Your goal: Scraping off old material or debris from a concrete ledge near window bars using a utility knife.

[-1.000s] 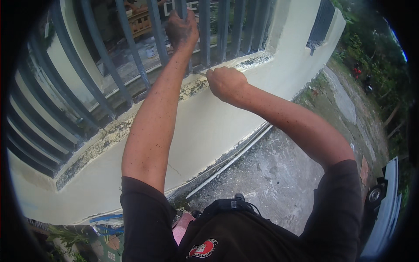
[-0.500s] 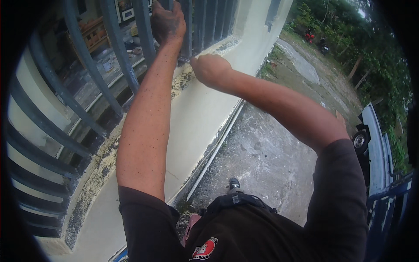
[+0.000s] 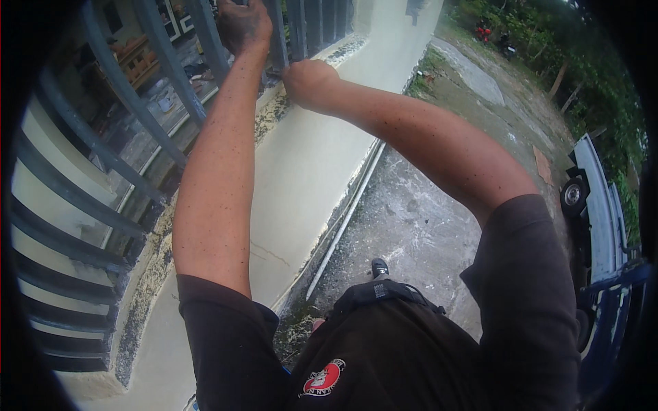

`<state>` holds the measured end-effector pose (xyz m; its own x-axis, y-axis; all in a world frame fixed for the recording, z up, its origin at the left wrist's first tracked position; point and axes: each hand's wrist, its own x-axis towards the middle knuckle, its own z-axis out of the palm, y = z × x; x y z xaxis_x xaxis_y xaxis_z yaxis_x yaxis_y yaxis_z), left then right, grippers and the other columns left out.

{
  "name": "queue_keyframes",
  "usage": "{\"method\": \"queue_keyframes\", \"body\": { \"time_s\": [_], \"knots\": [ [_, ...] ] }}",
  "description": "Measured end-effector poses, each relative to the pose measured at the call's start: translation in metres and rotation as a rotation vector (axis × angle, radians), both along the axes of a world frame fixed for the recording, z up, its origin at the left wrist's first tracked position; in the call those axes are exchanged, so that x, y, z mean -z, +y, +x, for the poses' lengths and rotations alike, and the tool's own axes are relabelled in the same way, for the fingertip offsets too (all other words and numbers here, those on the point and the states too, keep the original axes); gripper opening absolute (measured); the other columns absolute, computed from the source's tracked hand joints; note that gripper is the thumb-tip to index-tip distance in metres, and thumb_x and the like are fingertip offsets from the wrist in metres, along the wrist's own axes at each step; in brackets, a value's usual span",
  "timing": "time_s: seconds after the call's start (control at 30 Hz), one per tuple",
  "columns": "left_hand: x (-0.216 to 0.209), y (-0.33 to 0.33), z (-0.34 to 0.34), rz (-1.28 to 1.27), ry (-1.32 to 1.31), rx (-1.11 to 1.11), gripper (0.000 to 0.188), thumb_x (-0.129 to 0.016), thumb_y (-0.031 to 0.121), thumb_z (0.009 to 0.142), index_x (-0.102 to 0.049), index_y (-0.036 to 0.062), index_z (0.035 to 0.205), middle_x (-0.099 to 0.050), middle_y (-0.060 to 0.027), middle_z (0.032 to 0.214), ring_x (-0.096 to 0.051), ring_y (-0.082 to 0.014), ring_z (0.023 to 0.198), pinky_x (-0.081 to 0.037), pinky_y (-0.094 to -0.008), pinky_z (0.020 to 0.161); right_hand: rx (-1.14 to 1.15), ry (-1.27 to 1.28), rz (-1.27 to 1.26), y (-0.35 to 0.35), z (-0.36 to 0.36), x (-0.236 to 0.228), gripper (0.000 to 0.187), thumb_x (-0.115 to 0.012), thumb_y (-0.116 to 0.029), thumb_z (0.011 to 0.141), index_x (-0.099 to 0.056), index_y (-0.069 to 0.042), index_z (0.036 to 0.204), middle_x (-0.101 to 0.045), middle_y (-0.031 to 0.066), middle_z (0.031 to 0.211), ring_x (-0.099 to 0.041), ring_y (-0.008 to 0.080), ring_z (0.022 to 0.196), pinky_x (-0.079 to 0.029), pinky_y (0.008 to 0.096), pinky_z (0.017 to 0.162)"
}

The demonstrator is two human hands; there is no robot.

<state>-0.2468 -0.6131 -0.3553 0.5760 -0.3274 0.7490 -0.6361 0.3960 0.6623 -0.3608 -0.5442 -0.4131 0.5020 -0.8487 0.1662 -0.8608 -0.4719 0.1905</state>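
– Grey, mostly, on the left side: a row of bars point(image 3: 168, 58) set along an opening in the cream wall point(image 3: 298, 175). The fisheye bends them into curves.

– And the left hand point(image 3: 245, 26)?

– Up at the top edge of the view, among those bars, its fingers curled round one of them. The back of the hand looks dark and smudged.

– Where is the right hand point(image 3: 310, 83)?

– Lower and to the right of the other, closed into a fist beside the foot of the bars, at the ledge point(image 3: 271, 118). I cannot tell whether it holds something; the fingers hide whatever might be inside. Nor can I tell whether the knuckles touch the ledge.

– What is that ledge like?

– Rough and patchy, pale yellow with dark spots, running below the bars down toward the lower left.

– What shows behind the bars?

– Wooden furniture point(image 3: 133, 60), well past them and rather blurred.

– And lower down?

– A white pipe point(image 3: 344, 229) lies along the base of the wall, next to grey concrete ground point(image 3: 404, 219). One shoe point(image 3: 379, 266) shows just beyond the waist of the dark shirt point(image 3: 404, 356), which has a red and white emblem point(image 3: 325, 379).

– Anything at the right?

– A vehicle point(image 3: 603, 202) with one clear wheel, and trees point(image 3: 582, 82) above it.
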Motion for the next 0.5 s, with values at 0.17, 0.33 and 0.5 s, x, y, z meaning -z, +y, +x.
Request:
{"method": "queue_keyframes", "body": {
  "time_s": [0.17,0.33,0.5],
  "knots": [
    [0.0,0.0,0.025,-0.044,-0.106,-0.092,0.045,-0.061,0.041,0.092,-0.059,-0.0026,0.103,-0.069,-0.0247,0.091,-0.069,-0.0403,0.092,-0.055,-0.0517,0.082,-0.041,-0.095,-0.045,0.025,-0.006,0.009,0.021,-0.057,-0.015,0.092,-0.075,-0.007,0.098,-0.074,0.0135,0.105,-0.072,0.0265,0.1,-0.058,0.0373,0.082],
    [-0.002,0.017,-0.003,-0.021,-0.031,0.025,0.04,-0.062,0.039,0.088,-0.061,-0.0006,0.095,-0.07,-0.0222,0.083,-0.069,-0.0417,0.088,-0.051,-0.0505,0.083,-0.055,-0.02,-0.143,-0.005,0.006,0.007,0.017,-0.056,-0.01,0.089,-0.073,-0.005,0.091,-0.074,0.0144,0.093,-0.073,0.0286,0.089,-0.059,0.0399,0.074],
    [-0.004,0.017,-0.003,0.006,-0.001,0.04,0.038,-0.062,0.037,0.088,-0.062,0.0003,0.099,-0.07,-0.0224,0.085,-0.069,-0.0421,0.09,-0.051,-0.0508,0.083,-0.012,-0.032,-0.173,-0.009,0.004,0.013,0.02,-0.056,-0.012,0.091,-0.075,-0.007,0.092,-0.075,0.0112,0.093,-0.073,0.0265,0.09,-0.059,0.0385,0.075]
  ]
}}
